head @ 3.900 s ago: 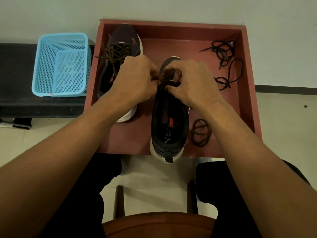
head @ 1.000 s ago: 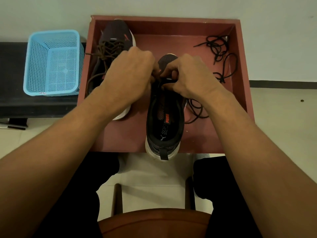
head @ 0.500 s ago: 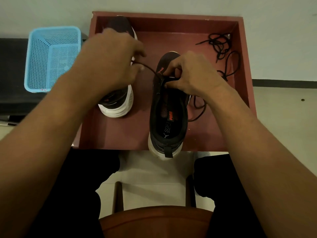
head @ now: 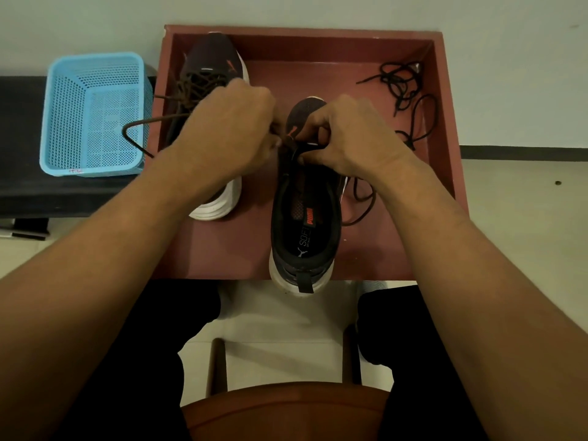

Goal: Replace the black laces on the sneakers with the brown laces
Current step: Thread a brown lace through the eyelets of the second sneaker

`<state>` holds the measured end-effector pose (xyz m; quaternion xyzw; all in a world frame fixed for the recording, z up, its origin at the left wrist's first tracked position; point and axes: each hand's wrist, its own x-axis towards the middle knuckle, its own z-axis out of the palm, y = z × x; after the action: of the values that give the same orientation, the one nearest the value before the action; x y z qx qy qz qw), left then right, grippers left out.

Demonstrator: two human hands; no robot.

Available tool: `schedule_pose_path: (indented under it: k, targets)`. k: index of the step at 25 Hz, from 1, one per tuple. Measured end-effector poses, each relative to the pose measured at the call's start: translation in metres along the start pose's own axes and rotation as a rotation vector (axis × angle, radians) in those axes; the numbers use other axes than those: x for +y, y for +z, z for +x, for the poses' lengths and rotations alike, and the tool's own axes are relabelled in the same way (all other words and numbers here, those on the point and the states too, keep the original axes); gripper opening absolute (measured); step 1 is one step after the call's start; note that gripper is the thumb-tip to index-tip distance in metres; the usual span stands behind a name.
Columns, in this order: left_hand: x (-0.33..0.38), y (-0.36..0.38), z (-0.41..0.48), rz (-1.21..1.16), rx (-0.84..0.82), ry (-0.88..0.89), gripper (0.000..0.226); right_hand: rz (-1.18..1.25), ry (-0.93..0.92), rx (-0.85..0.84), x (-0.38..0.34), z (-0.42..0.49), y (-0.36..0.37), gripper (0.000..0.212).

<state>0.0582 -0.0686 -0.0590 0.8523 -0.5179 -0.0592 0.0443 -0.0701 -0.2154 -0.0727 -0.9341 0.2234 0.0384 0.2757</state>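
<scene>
Brown cord lace [head: 373,197] is pinched in the left hand [head: 229,132]; the right hand [head: 350,135] pinches the eyelet edge of the black mesh sneaker [head: 305,224]. Feed straight, pull slack evenly, untwisted.

Back wall [head: 318,9]: plain, pale. A dark baseboard strip [head: 525,152] runs along its foot on the right. Floor [head: 525,224]: pale tile with one small dark spot [head: 557,183]. Surface [head: 302,30]: red-brown top with a raised rim, far side against the wall. To its left is a low black bench [head: 19,192] with a light-blue perforated plastic basket [head: 92,113] on it, just beside the surface's left wall. A black pen-like item [head: 24,236] lies on the floor below the bench. Bottom centre: rounded brown wooden seat edge [head: 286,412], with two dark legs [head: 219,364] beyond it; can't tell what they belong to. Light is dim and even, shadows soft.
</scene>
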Motion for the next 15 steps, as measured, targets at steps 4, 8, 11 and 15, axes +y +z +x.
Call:
schedule_pose_path:
  k: [4, 8, 11, 15]
  targets:
    - [-0.008, -0.01, -0.008, -0.032, 0.081, -0.015, 0.016, -0.003, 0.003, -0.018, 0.003, -0.002, -0.004, 0.034]
    - [-0.004, -0.004, -0.011, -0.092, -0.003, 0.013, 0.021, 0.028, -0.058, -0.065, 0.006, -0.006, -0.014, 0.024]
    - [0.002, 0.0, -0.009, -0.203, -0.07, 0.037, 0.017, 0.196, 0.048, 0.069, 0.03, -0.011, -0.034, 0.016]
    - [0.004, 0.006, -0.007, -0.234, -0.045, 0.015, 0.014, 0.358, 0.204, 0.078, 0.05, -0.022, -0.049, 0.013]
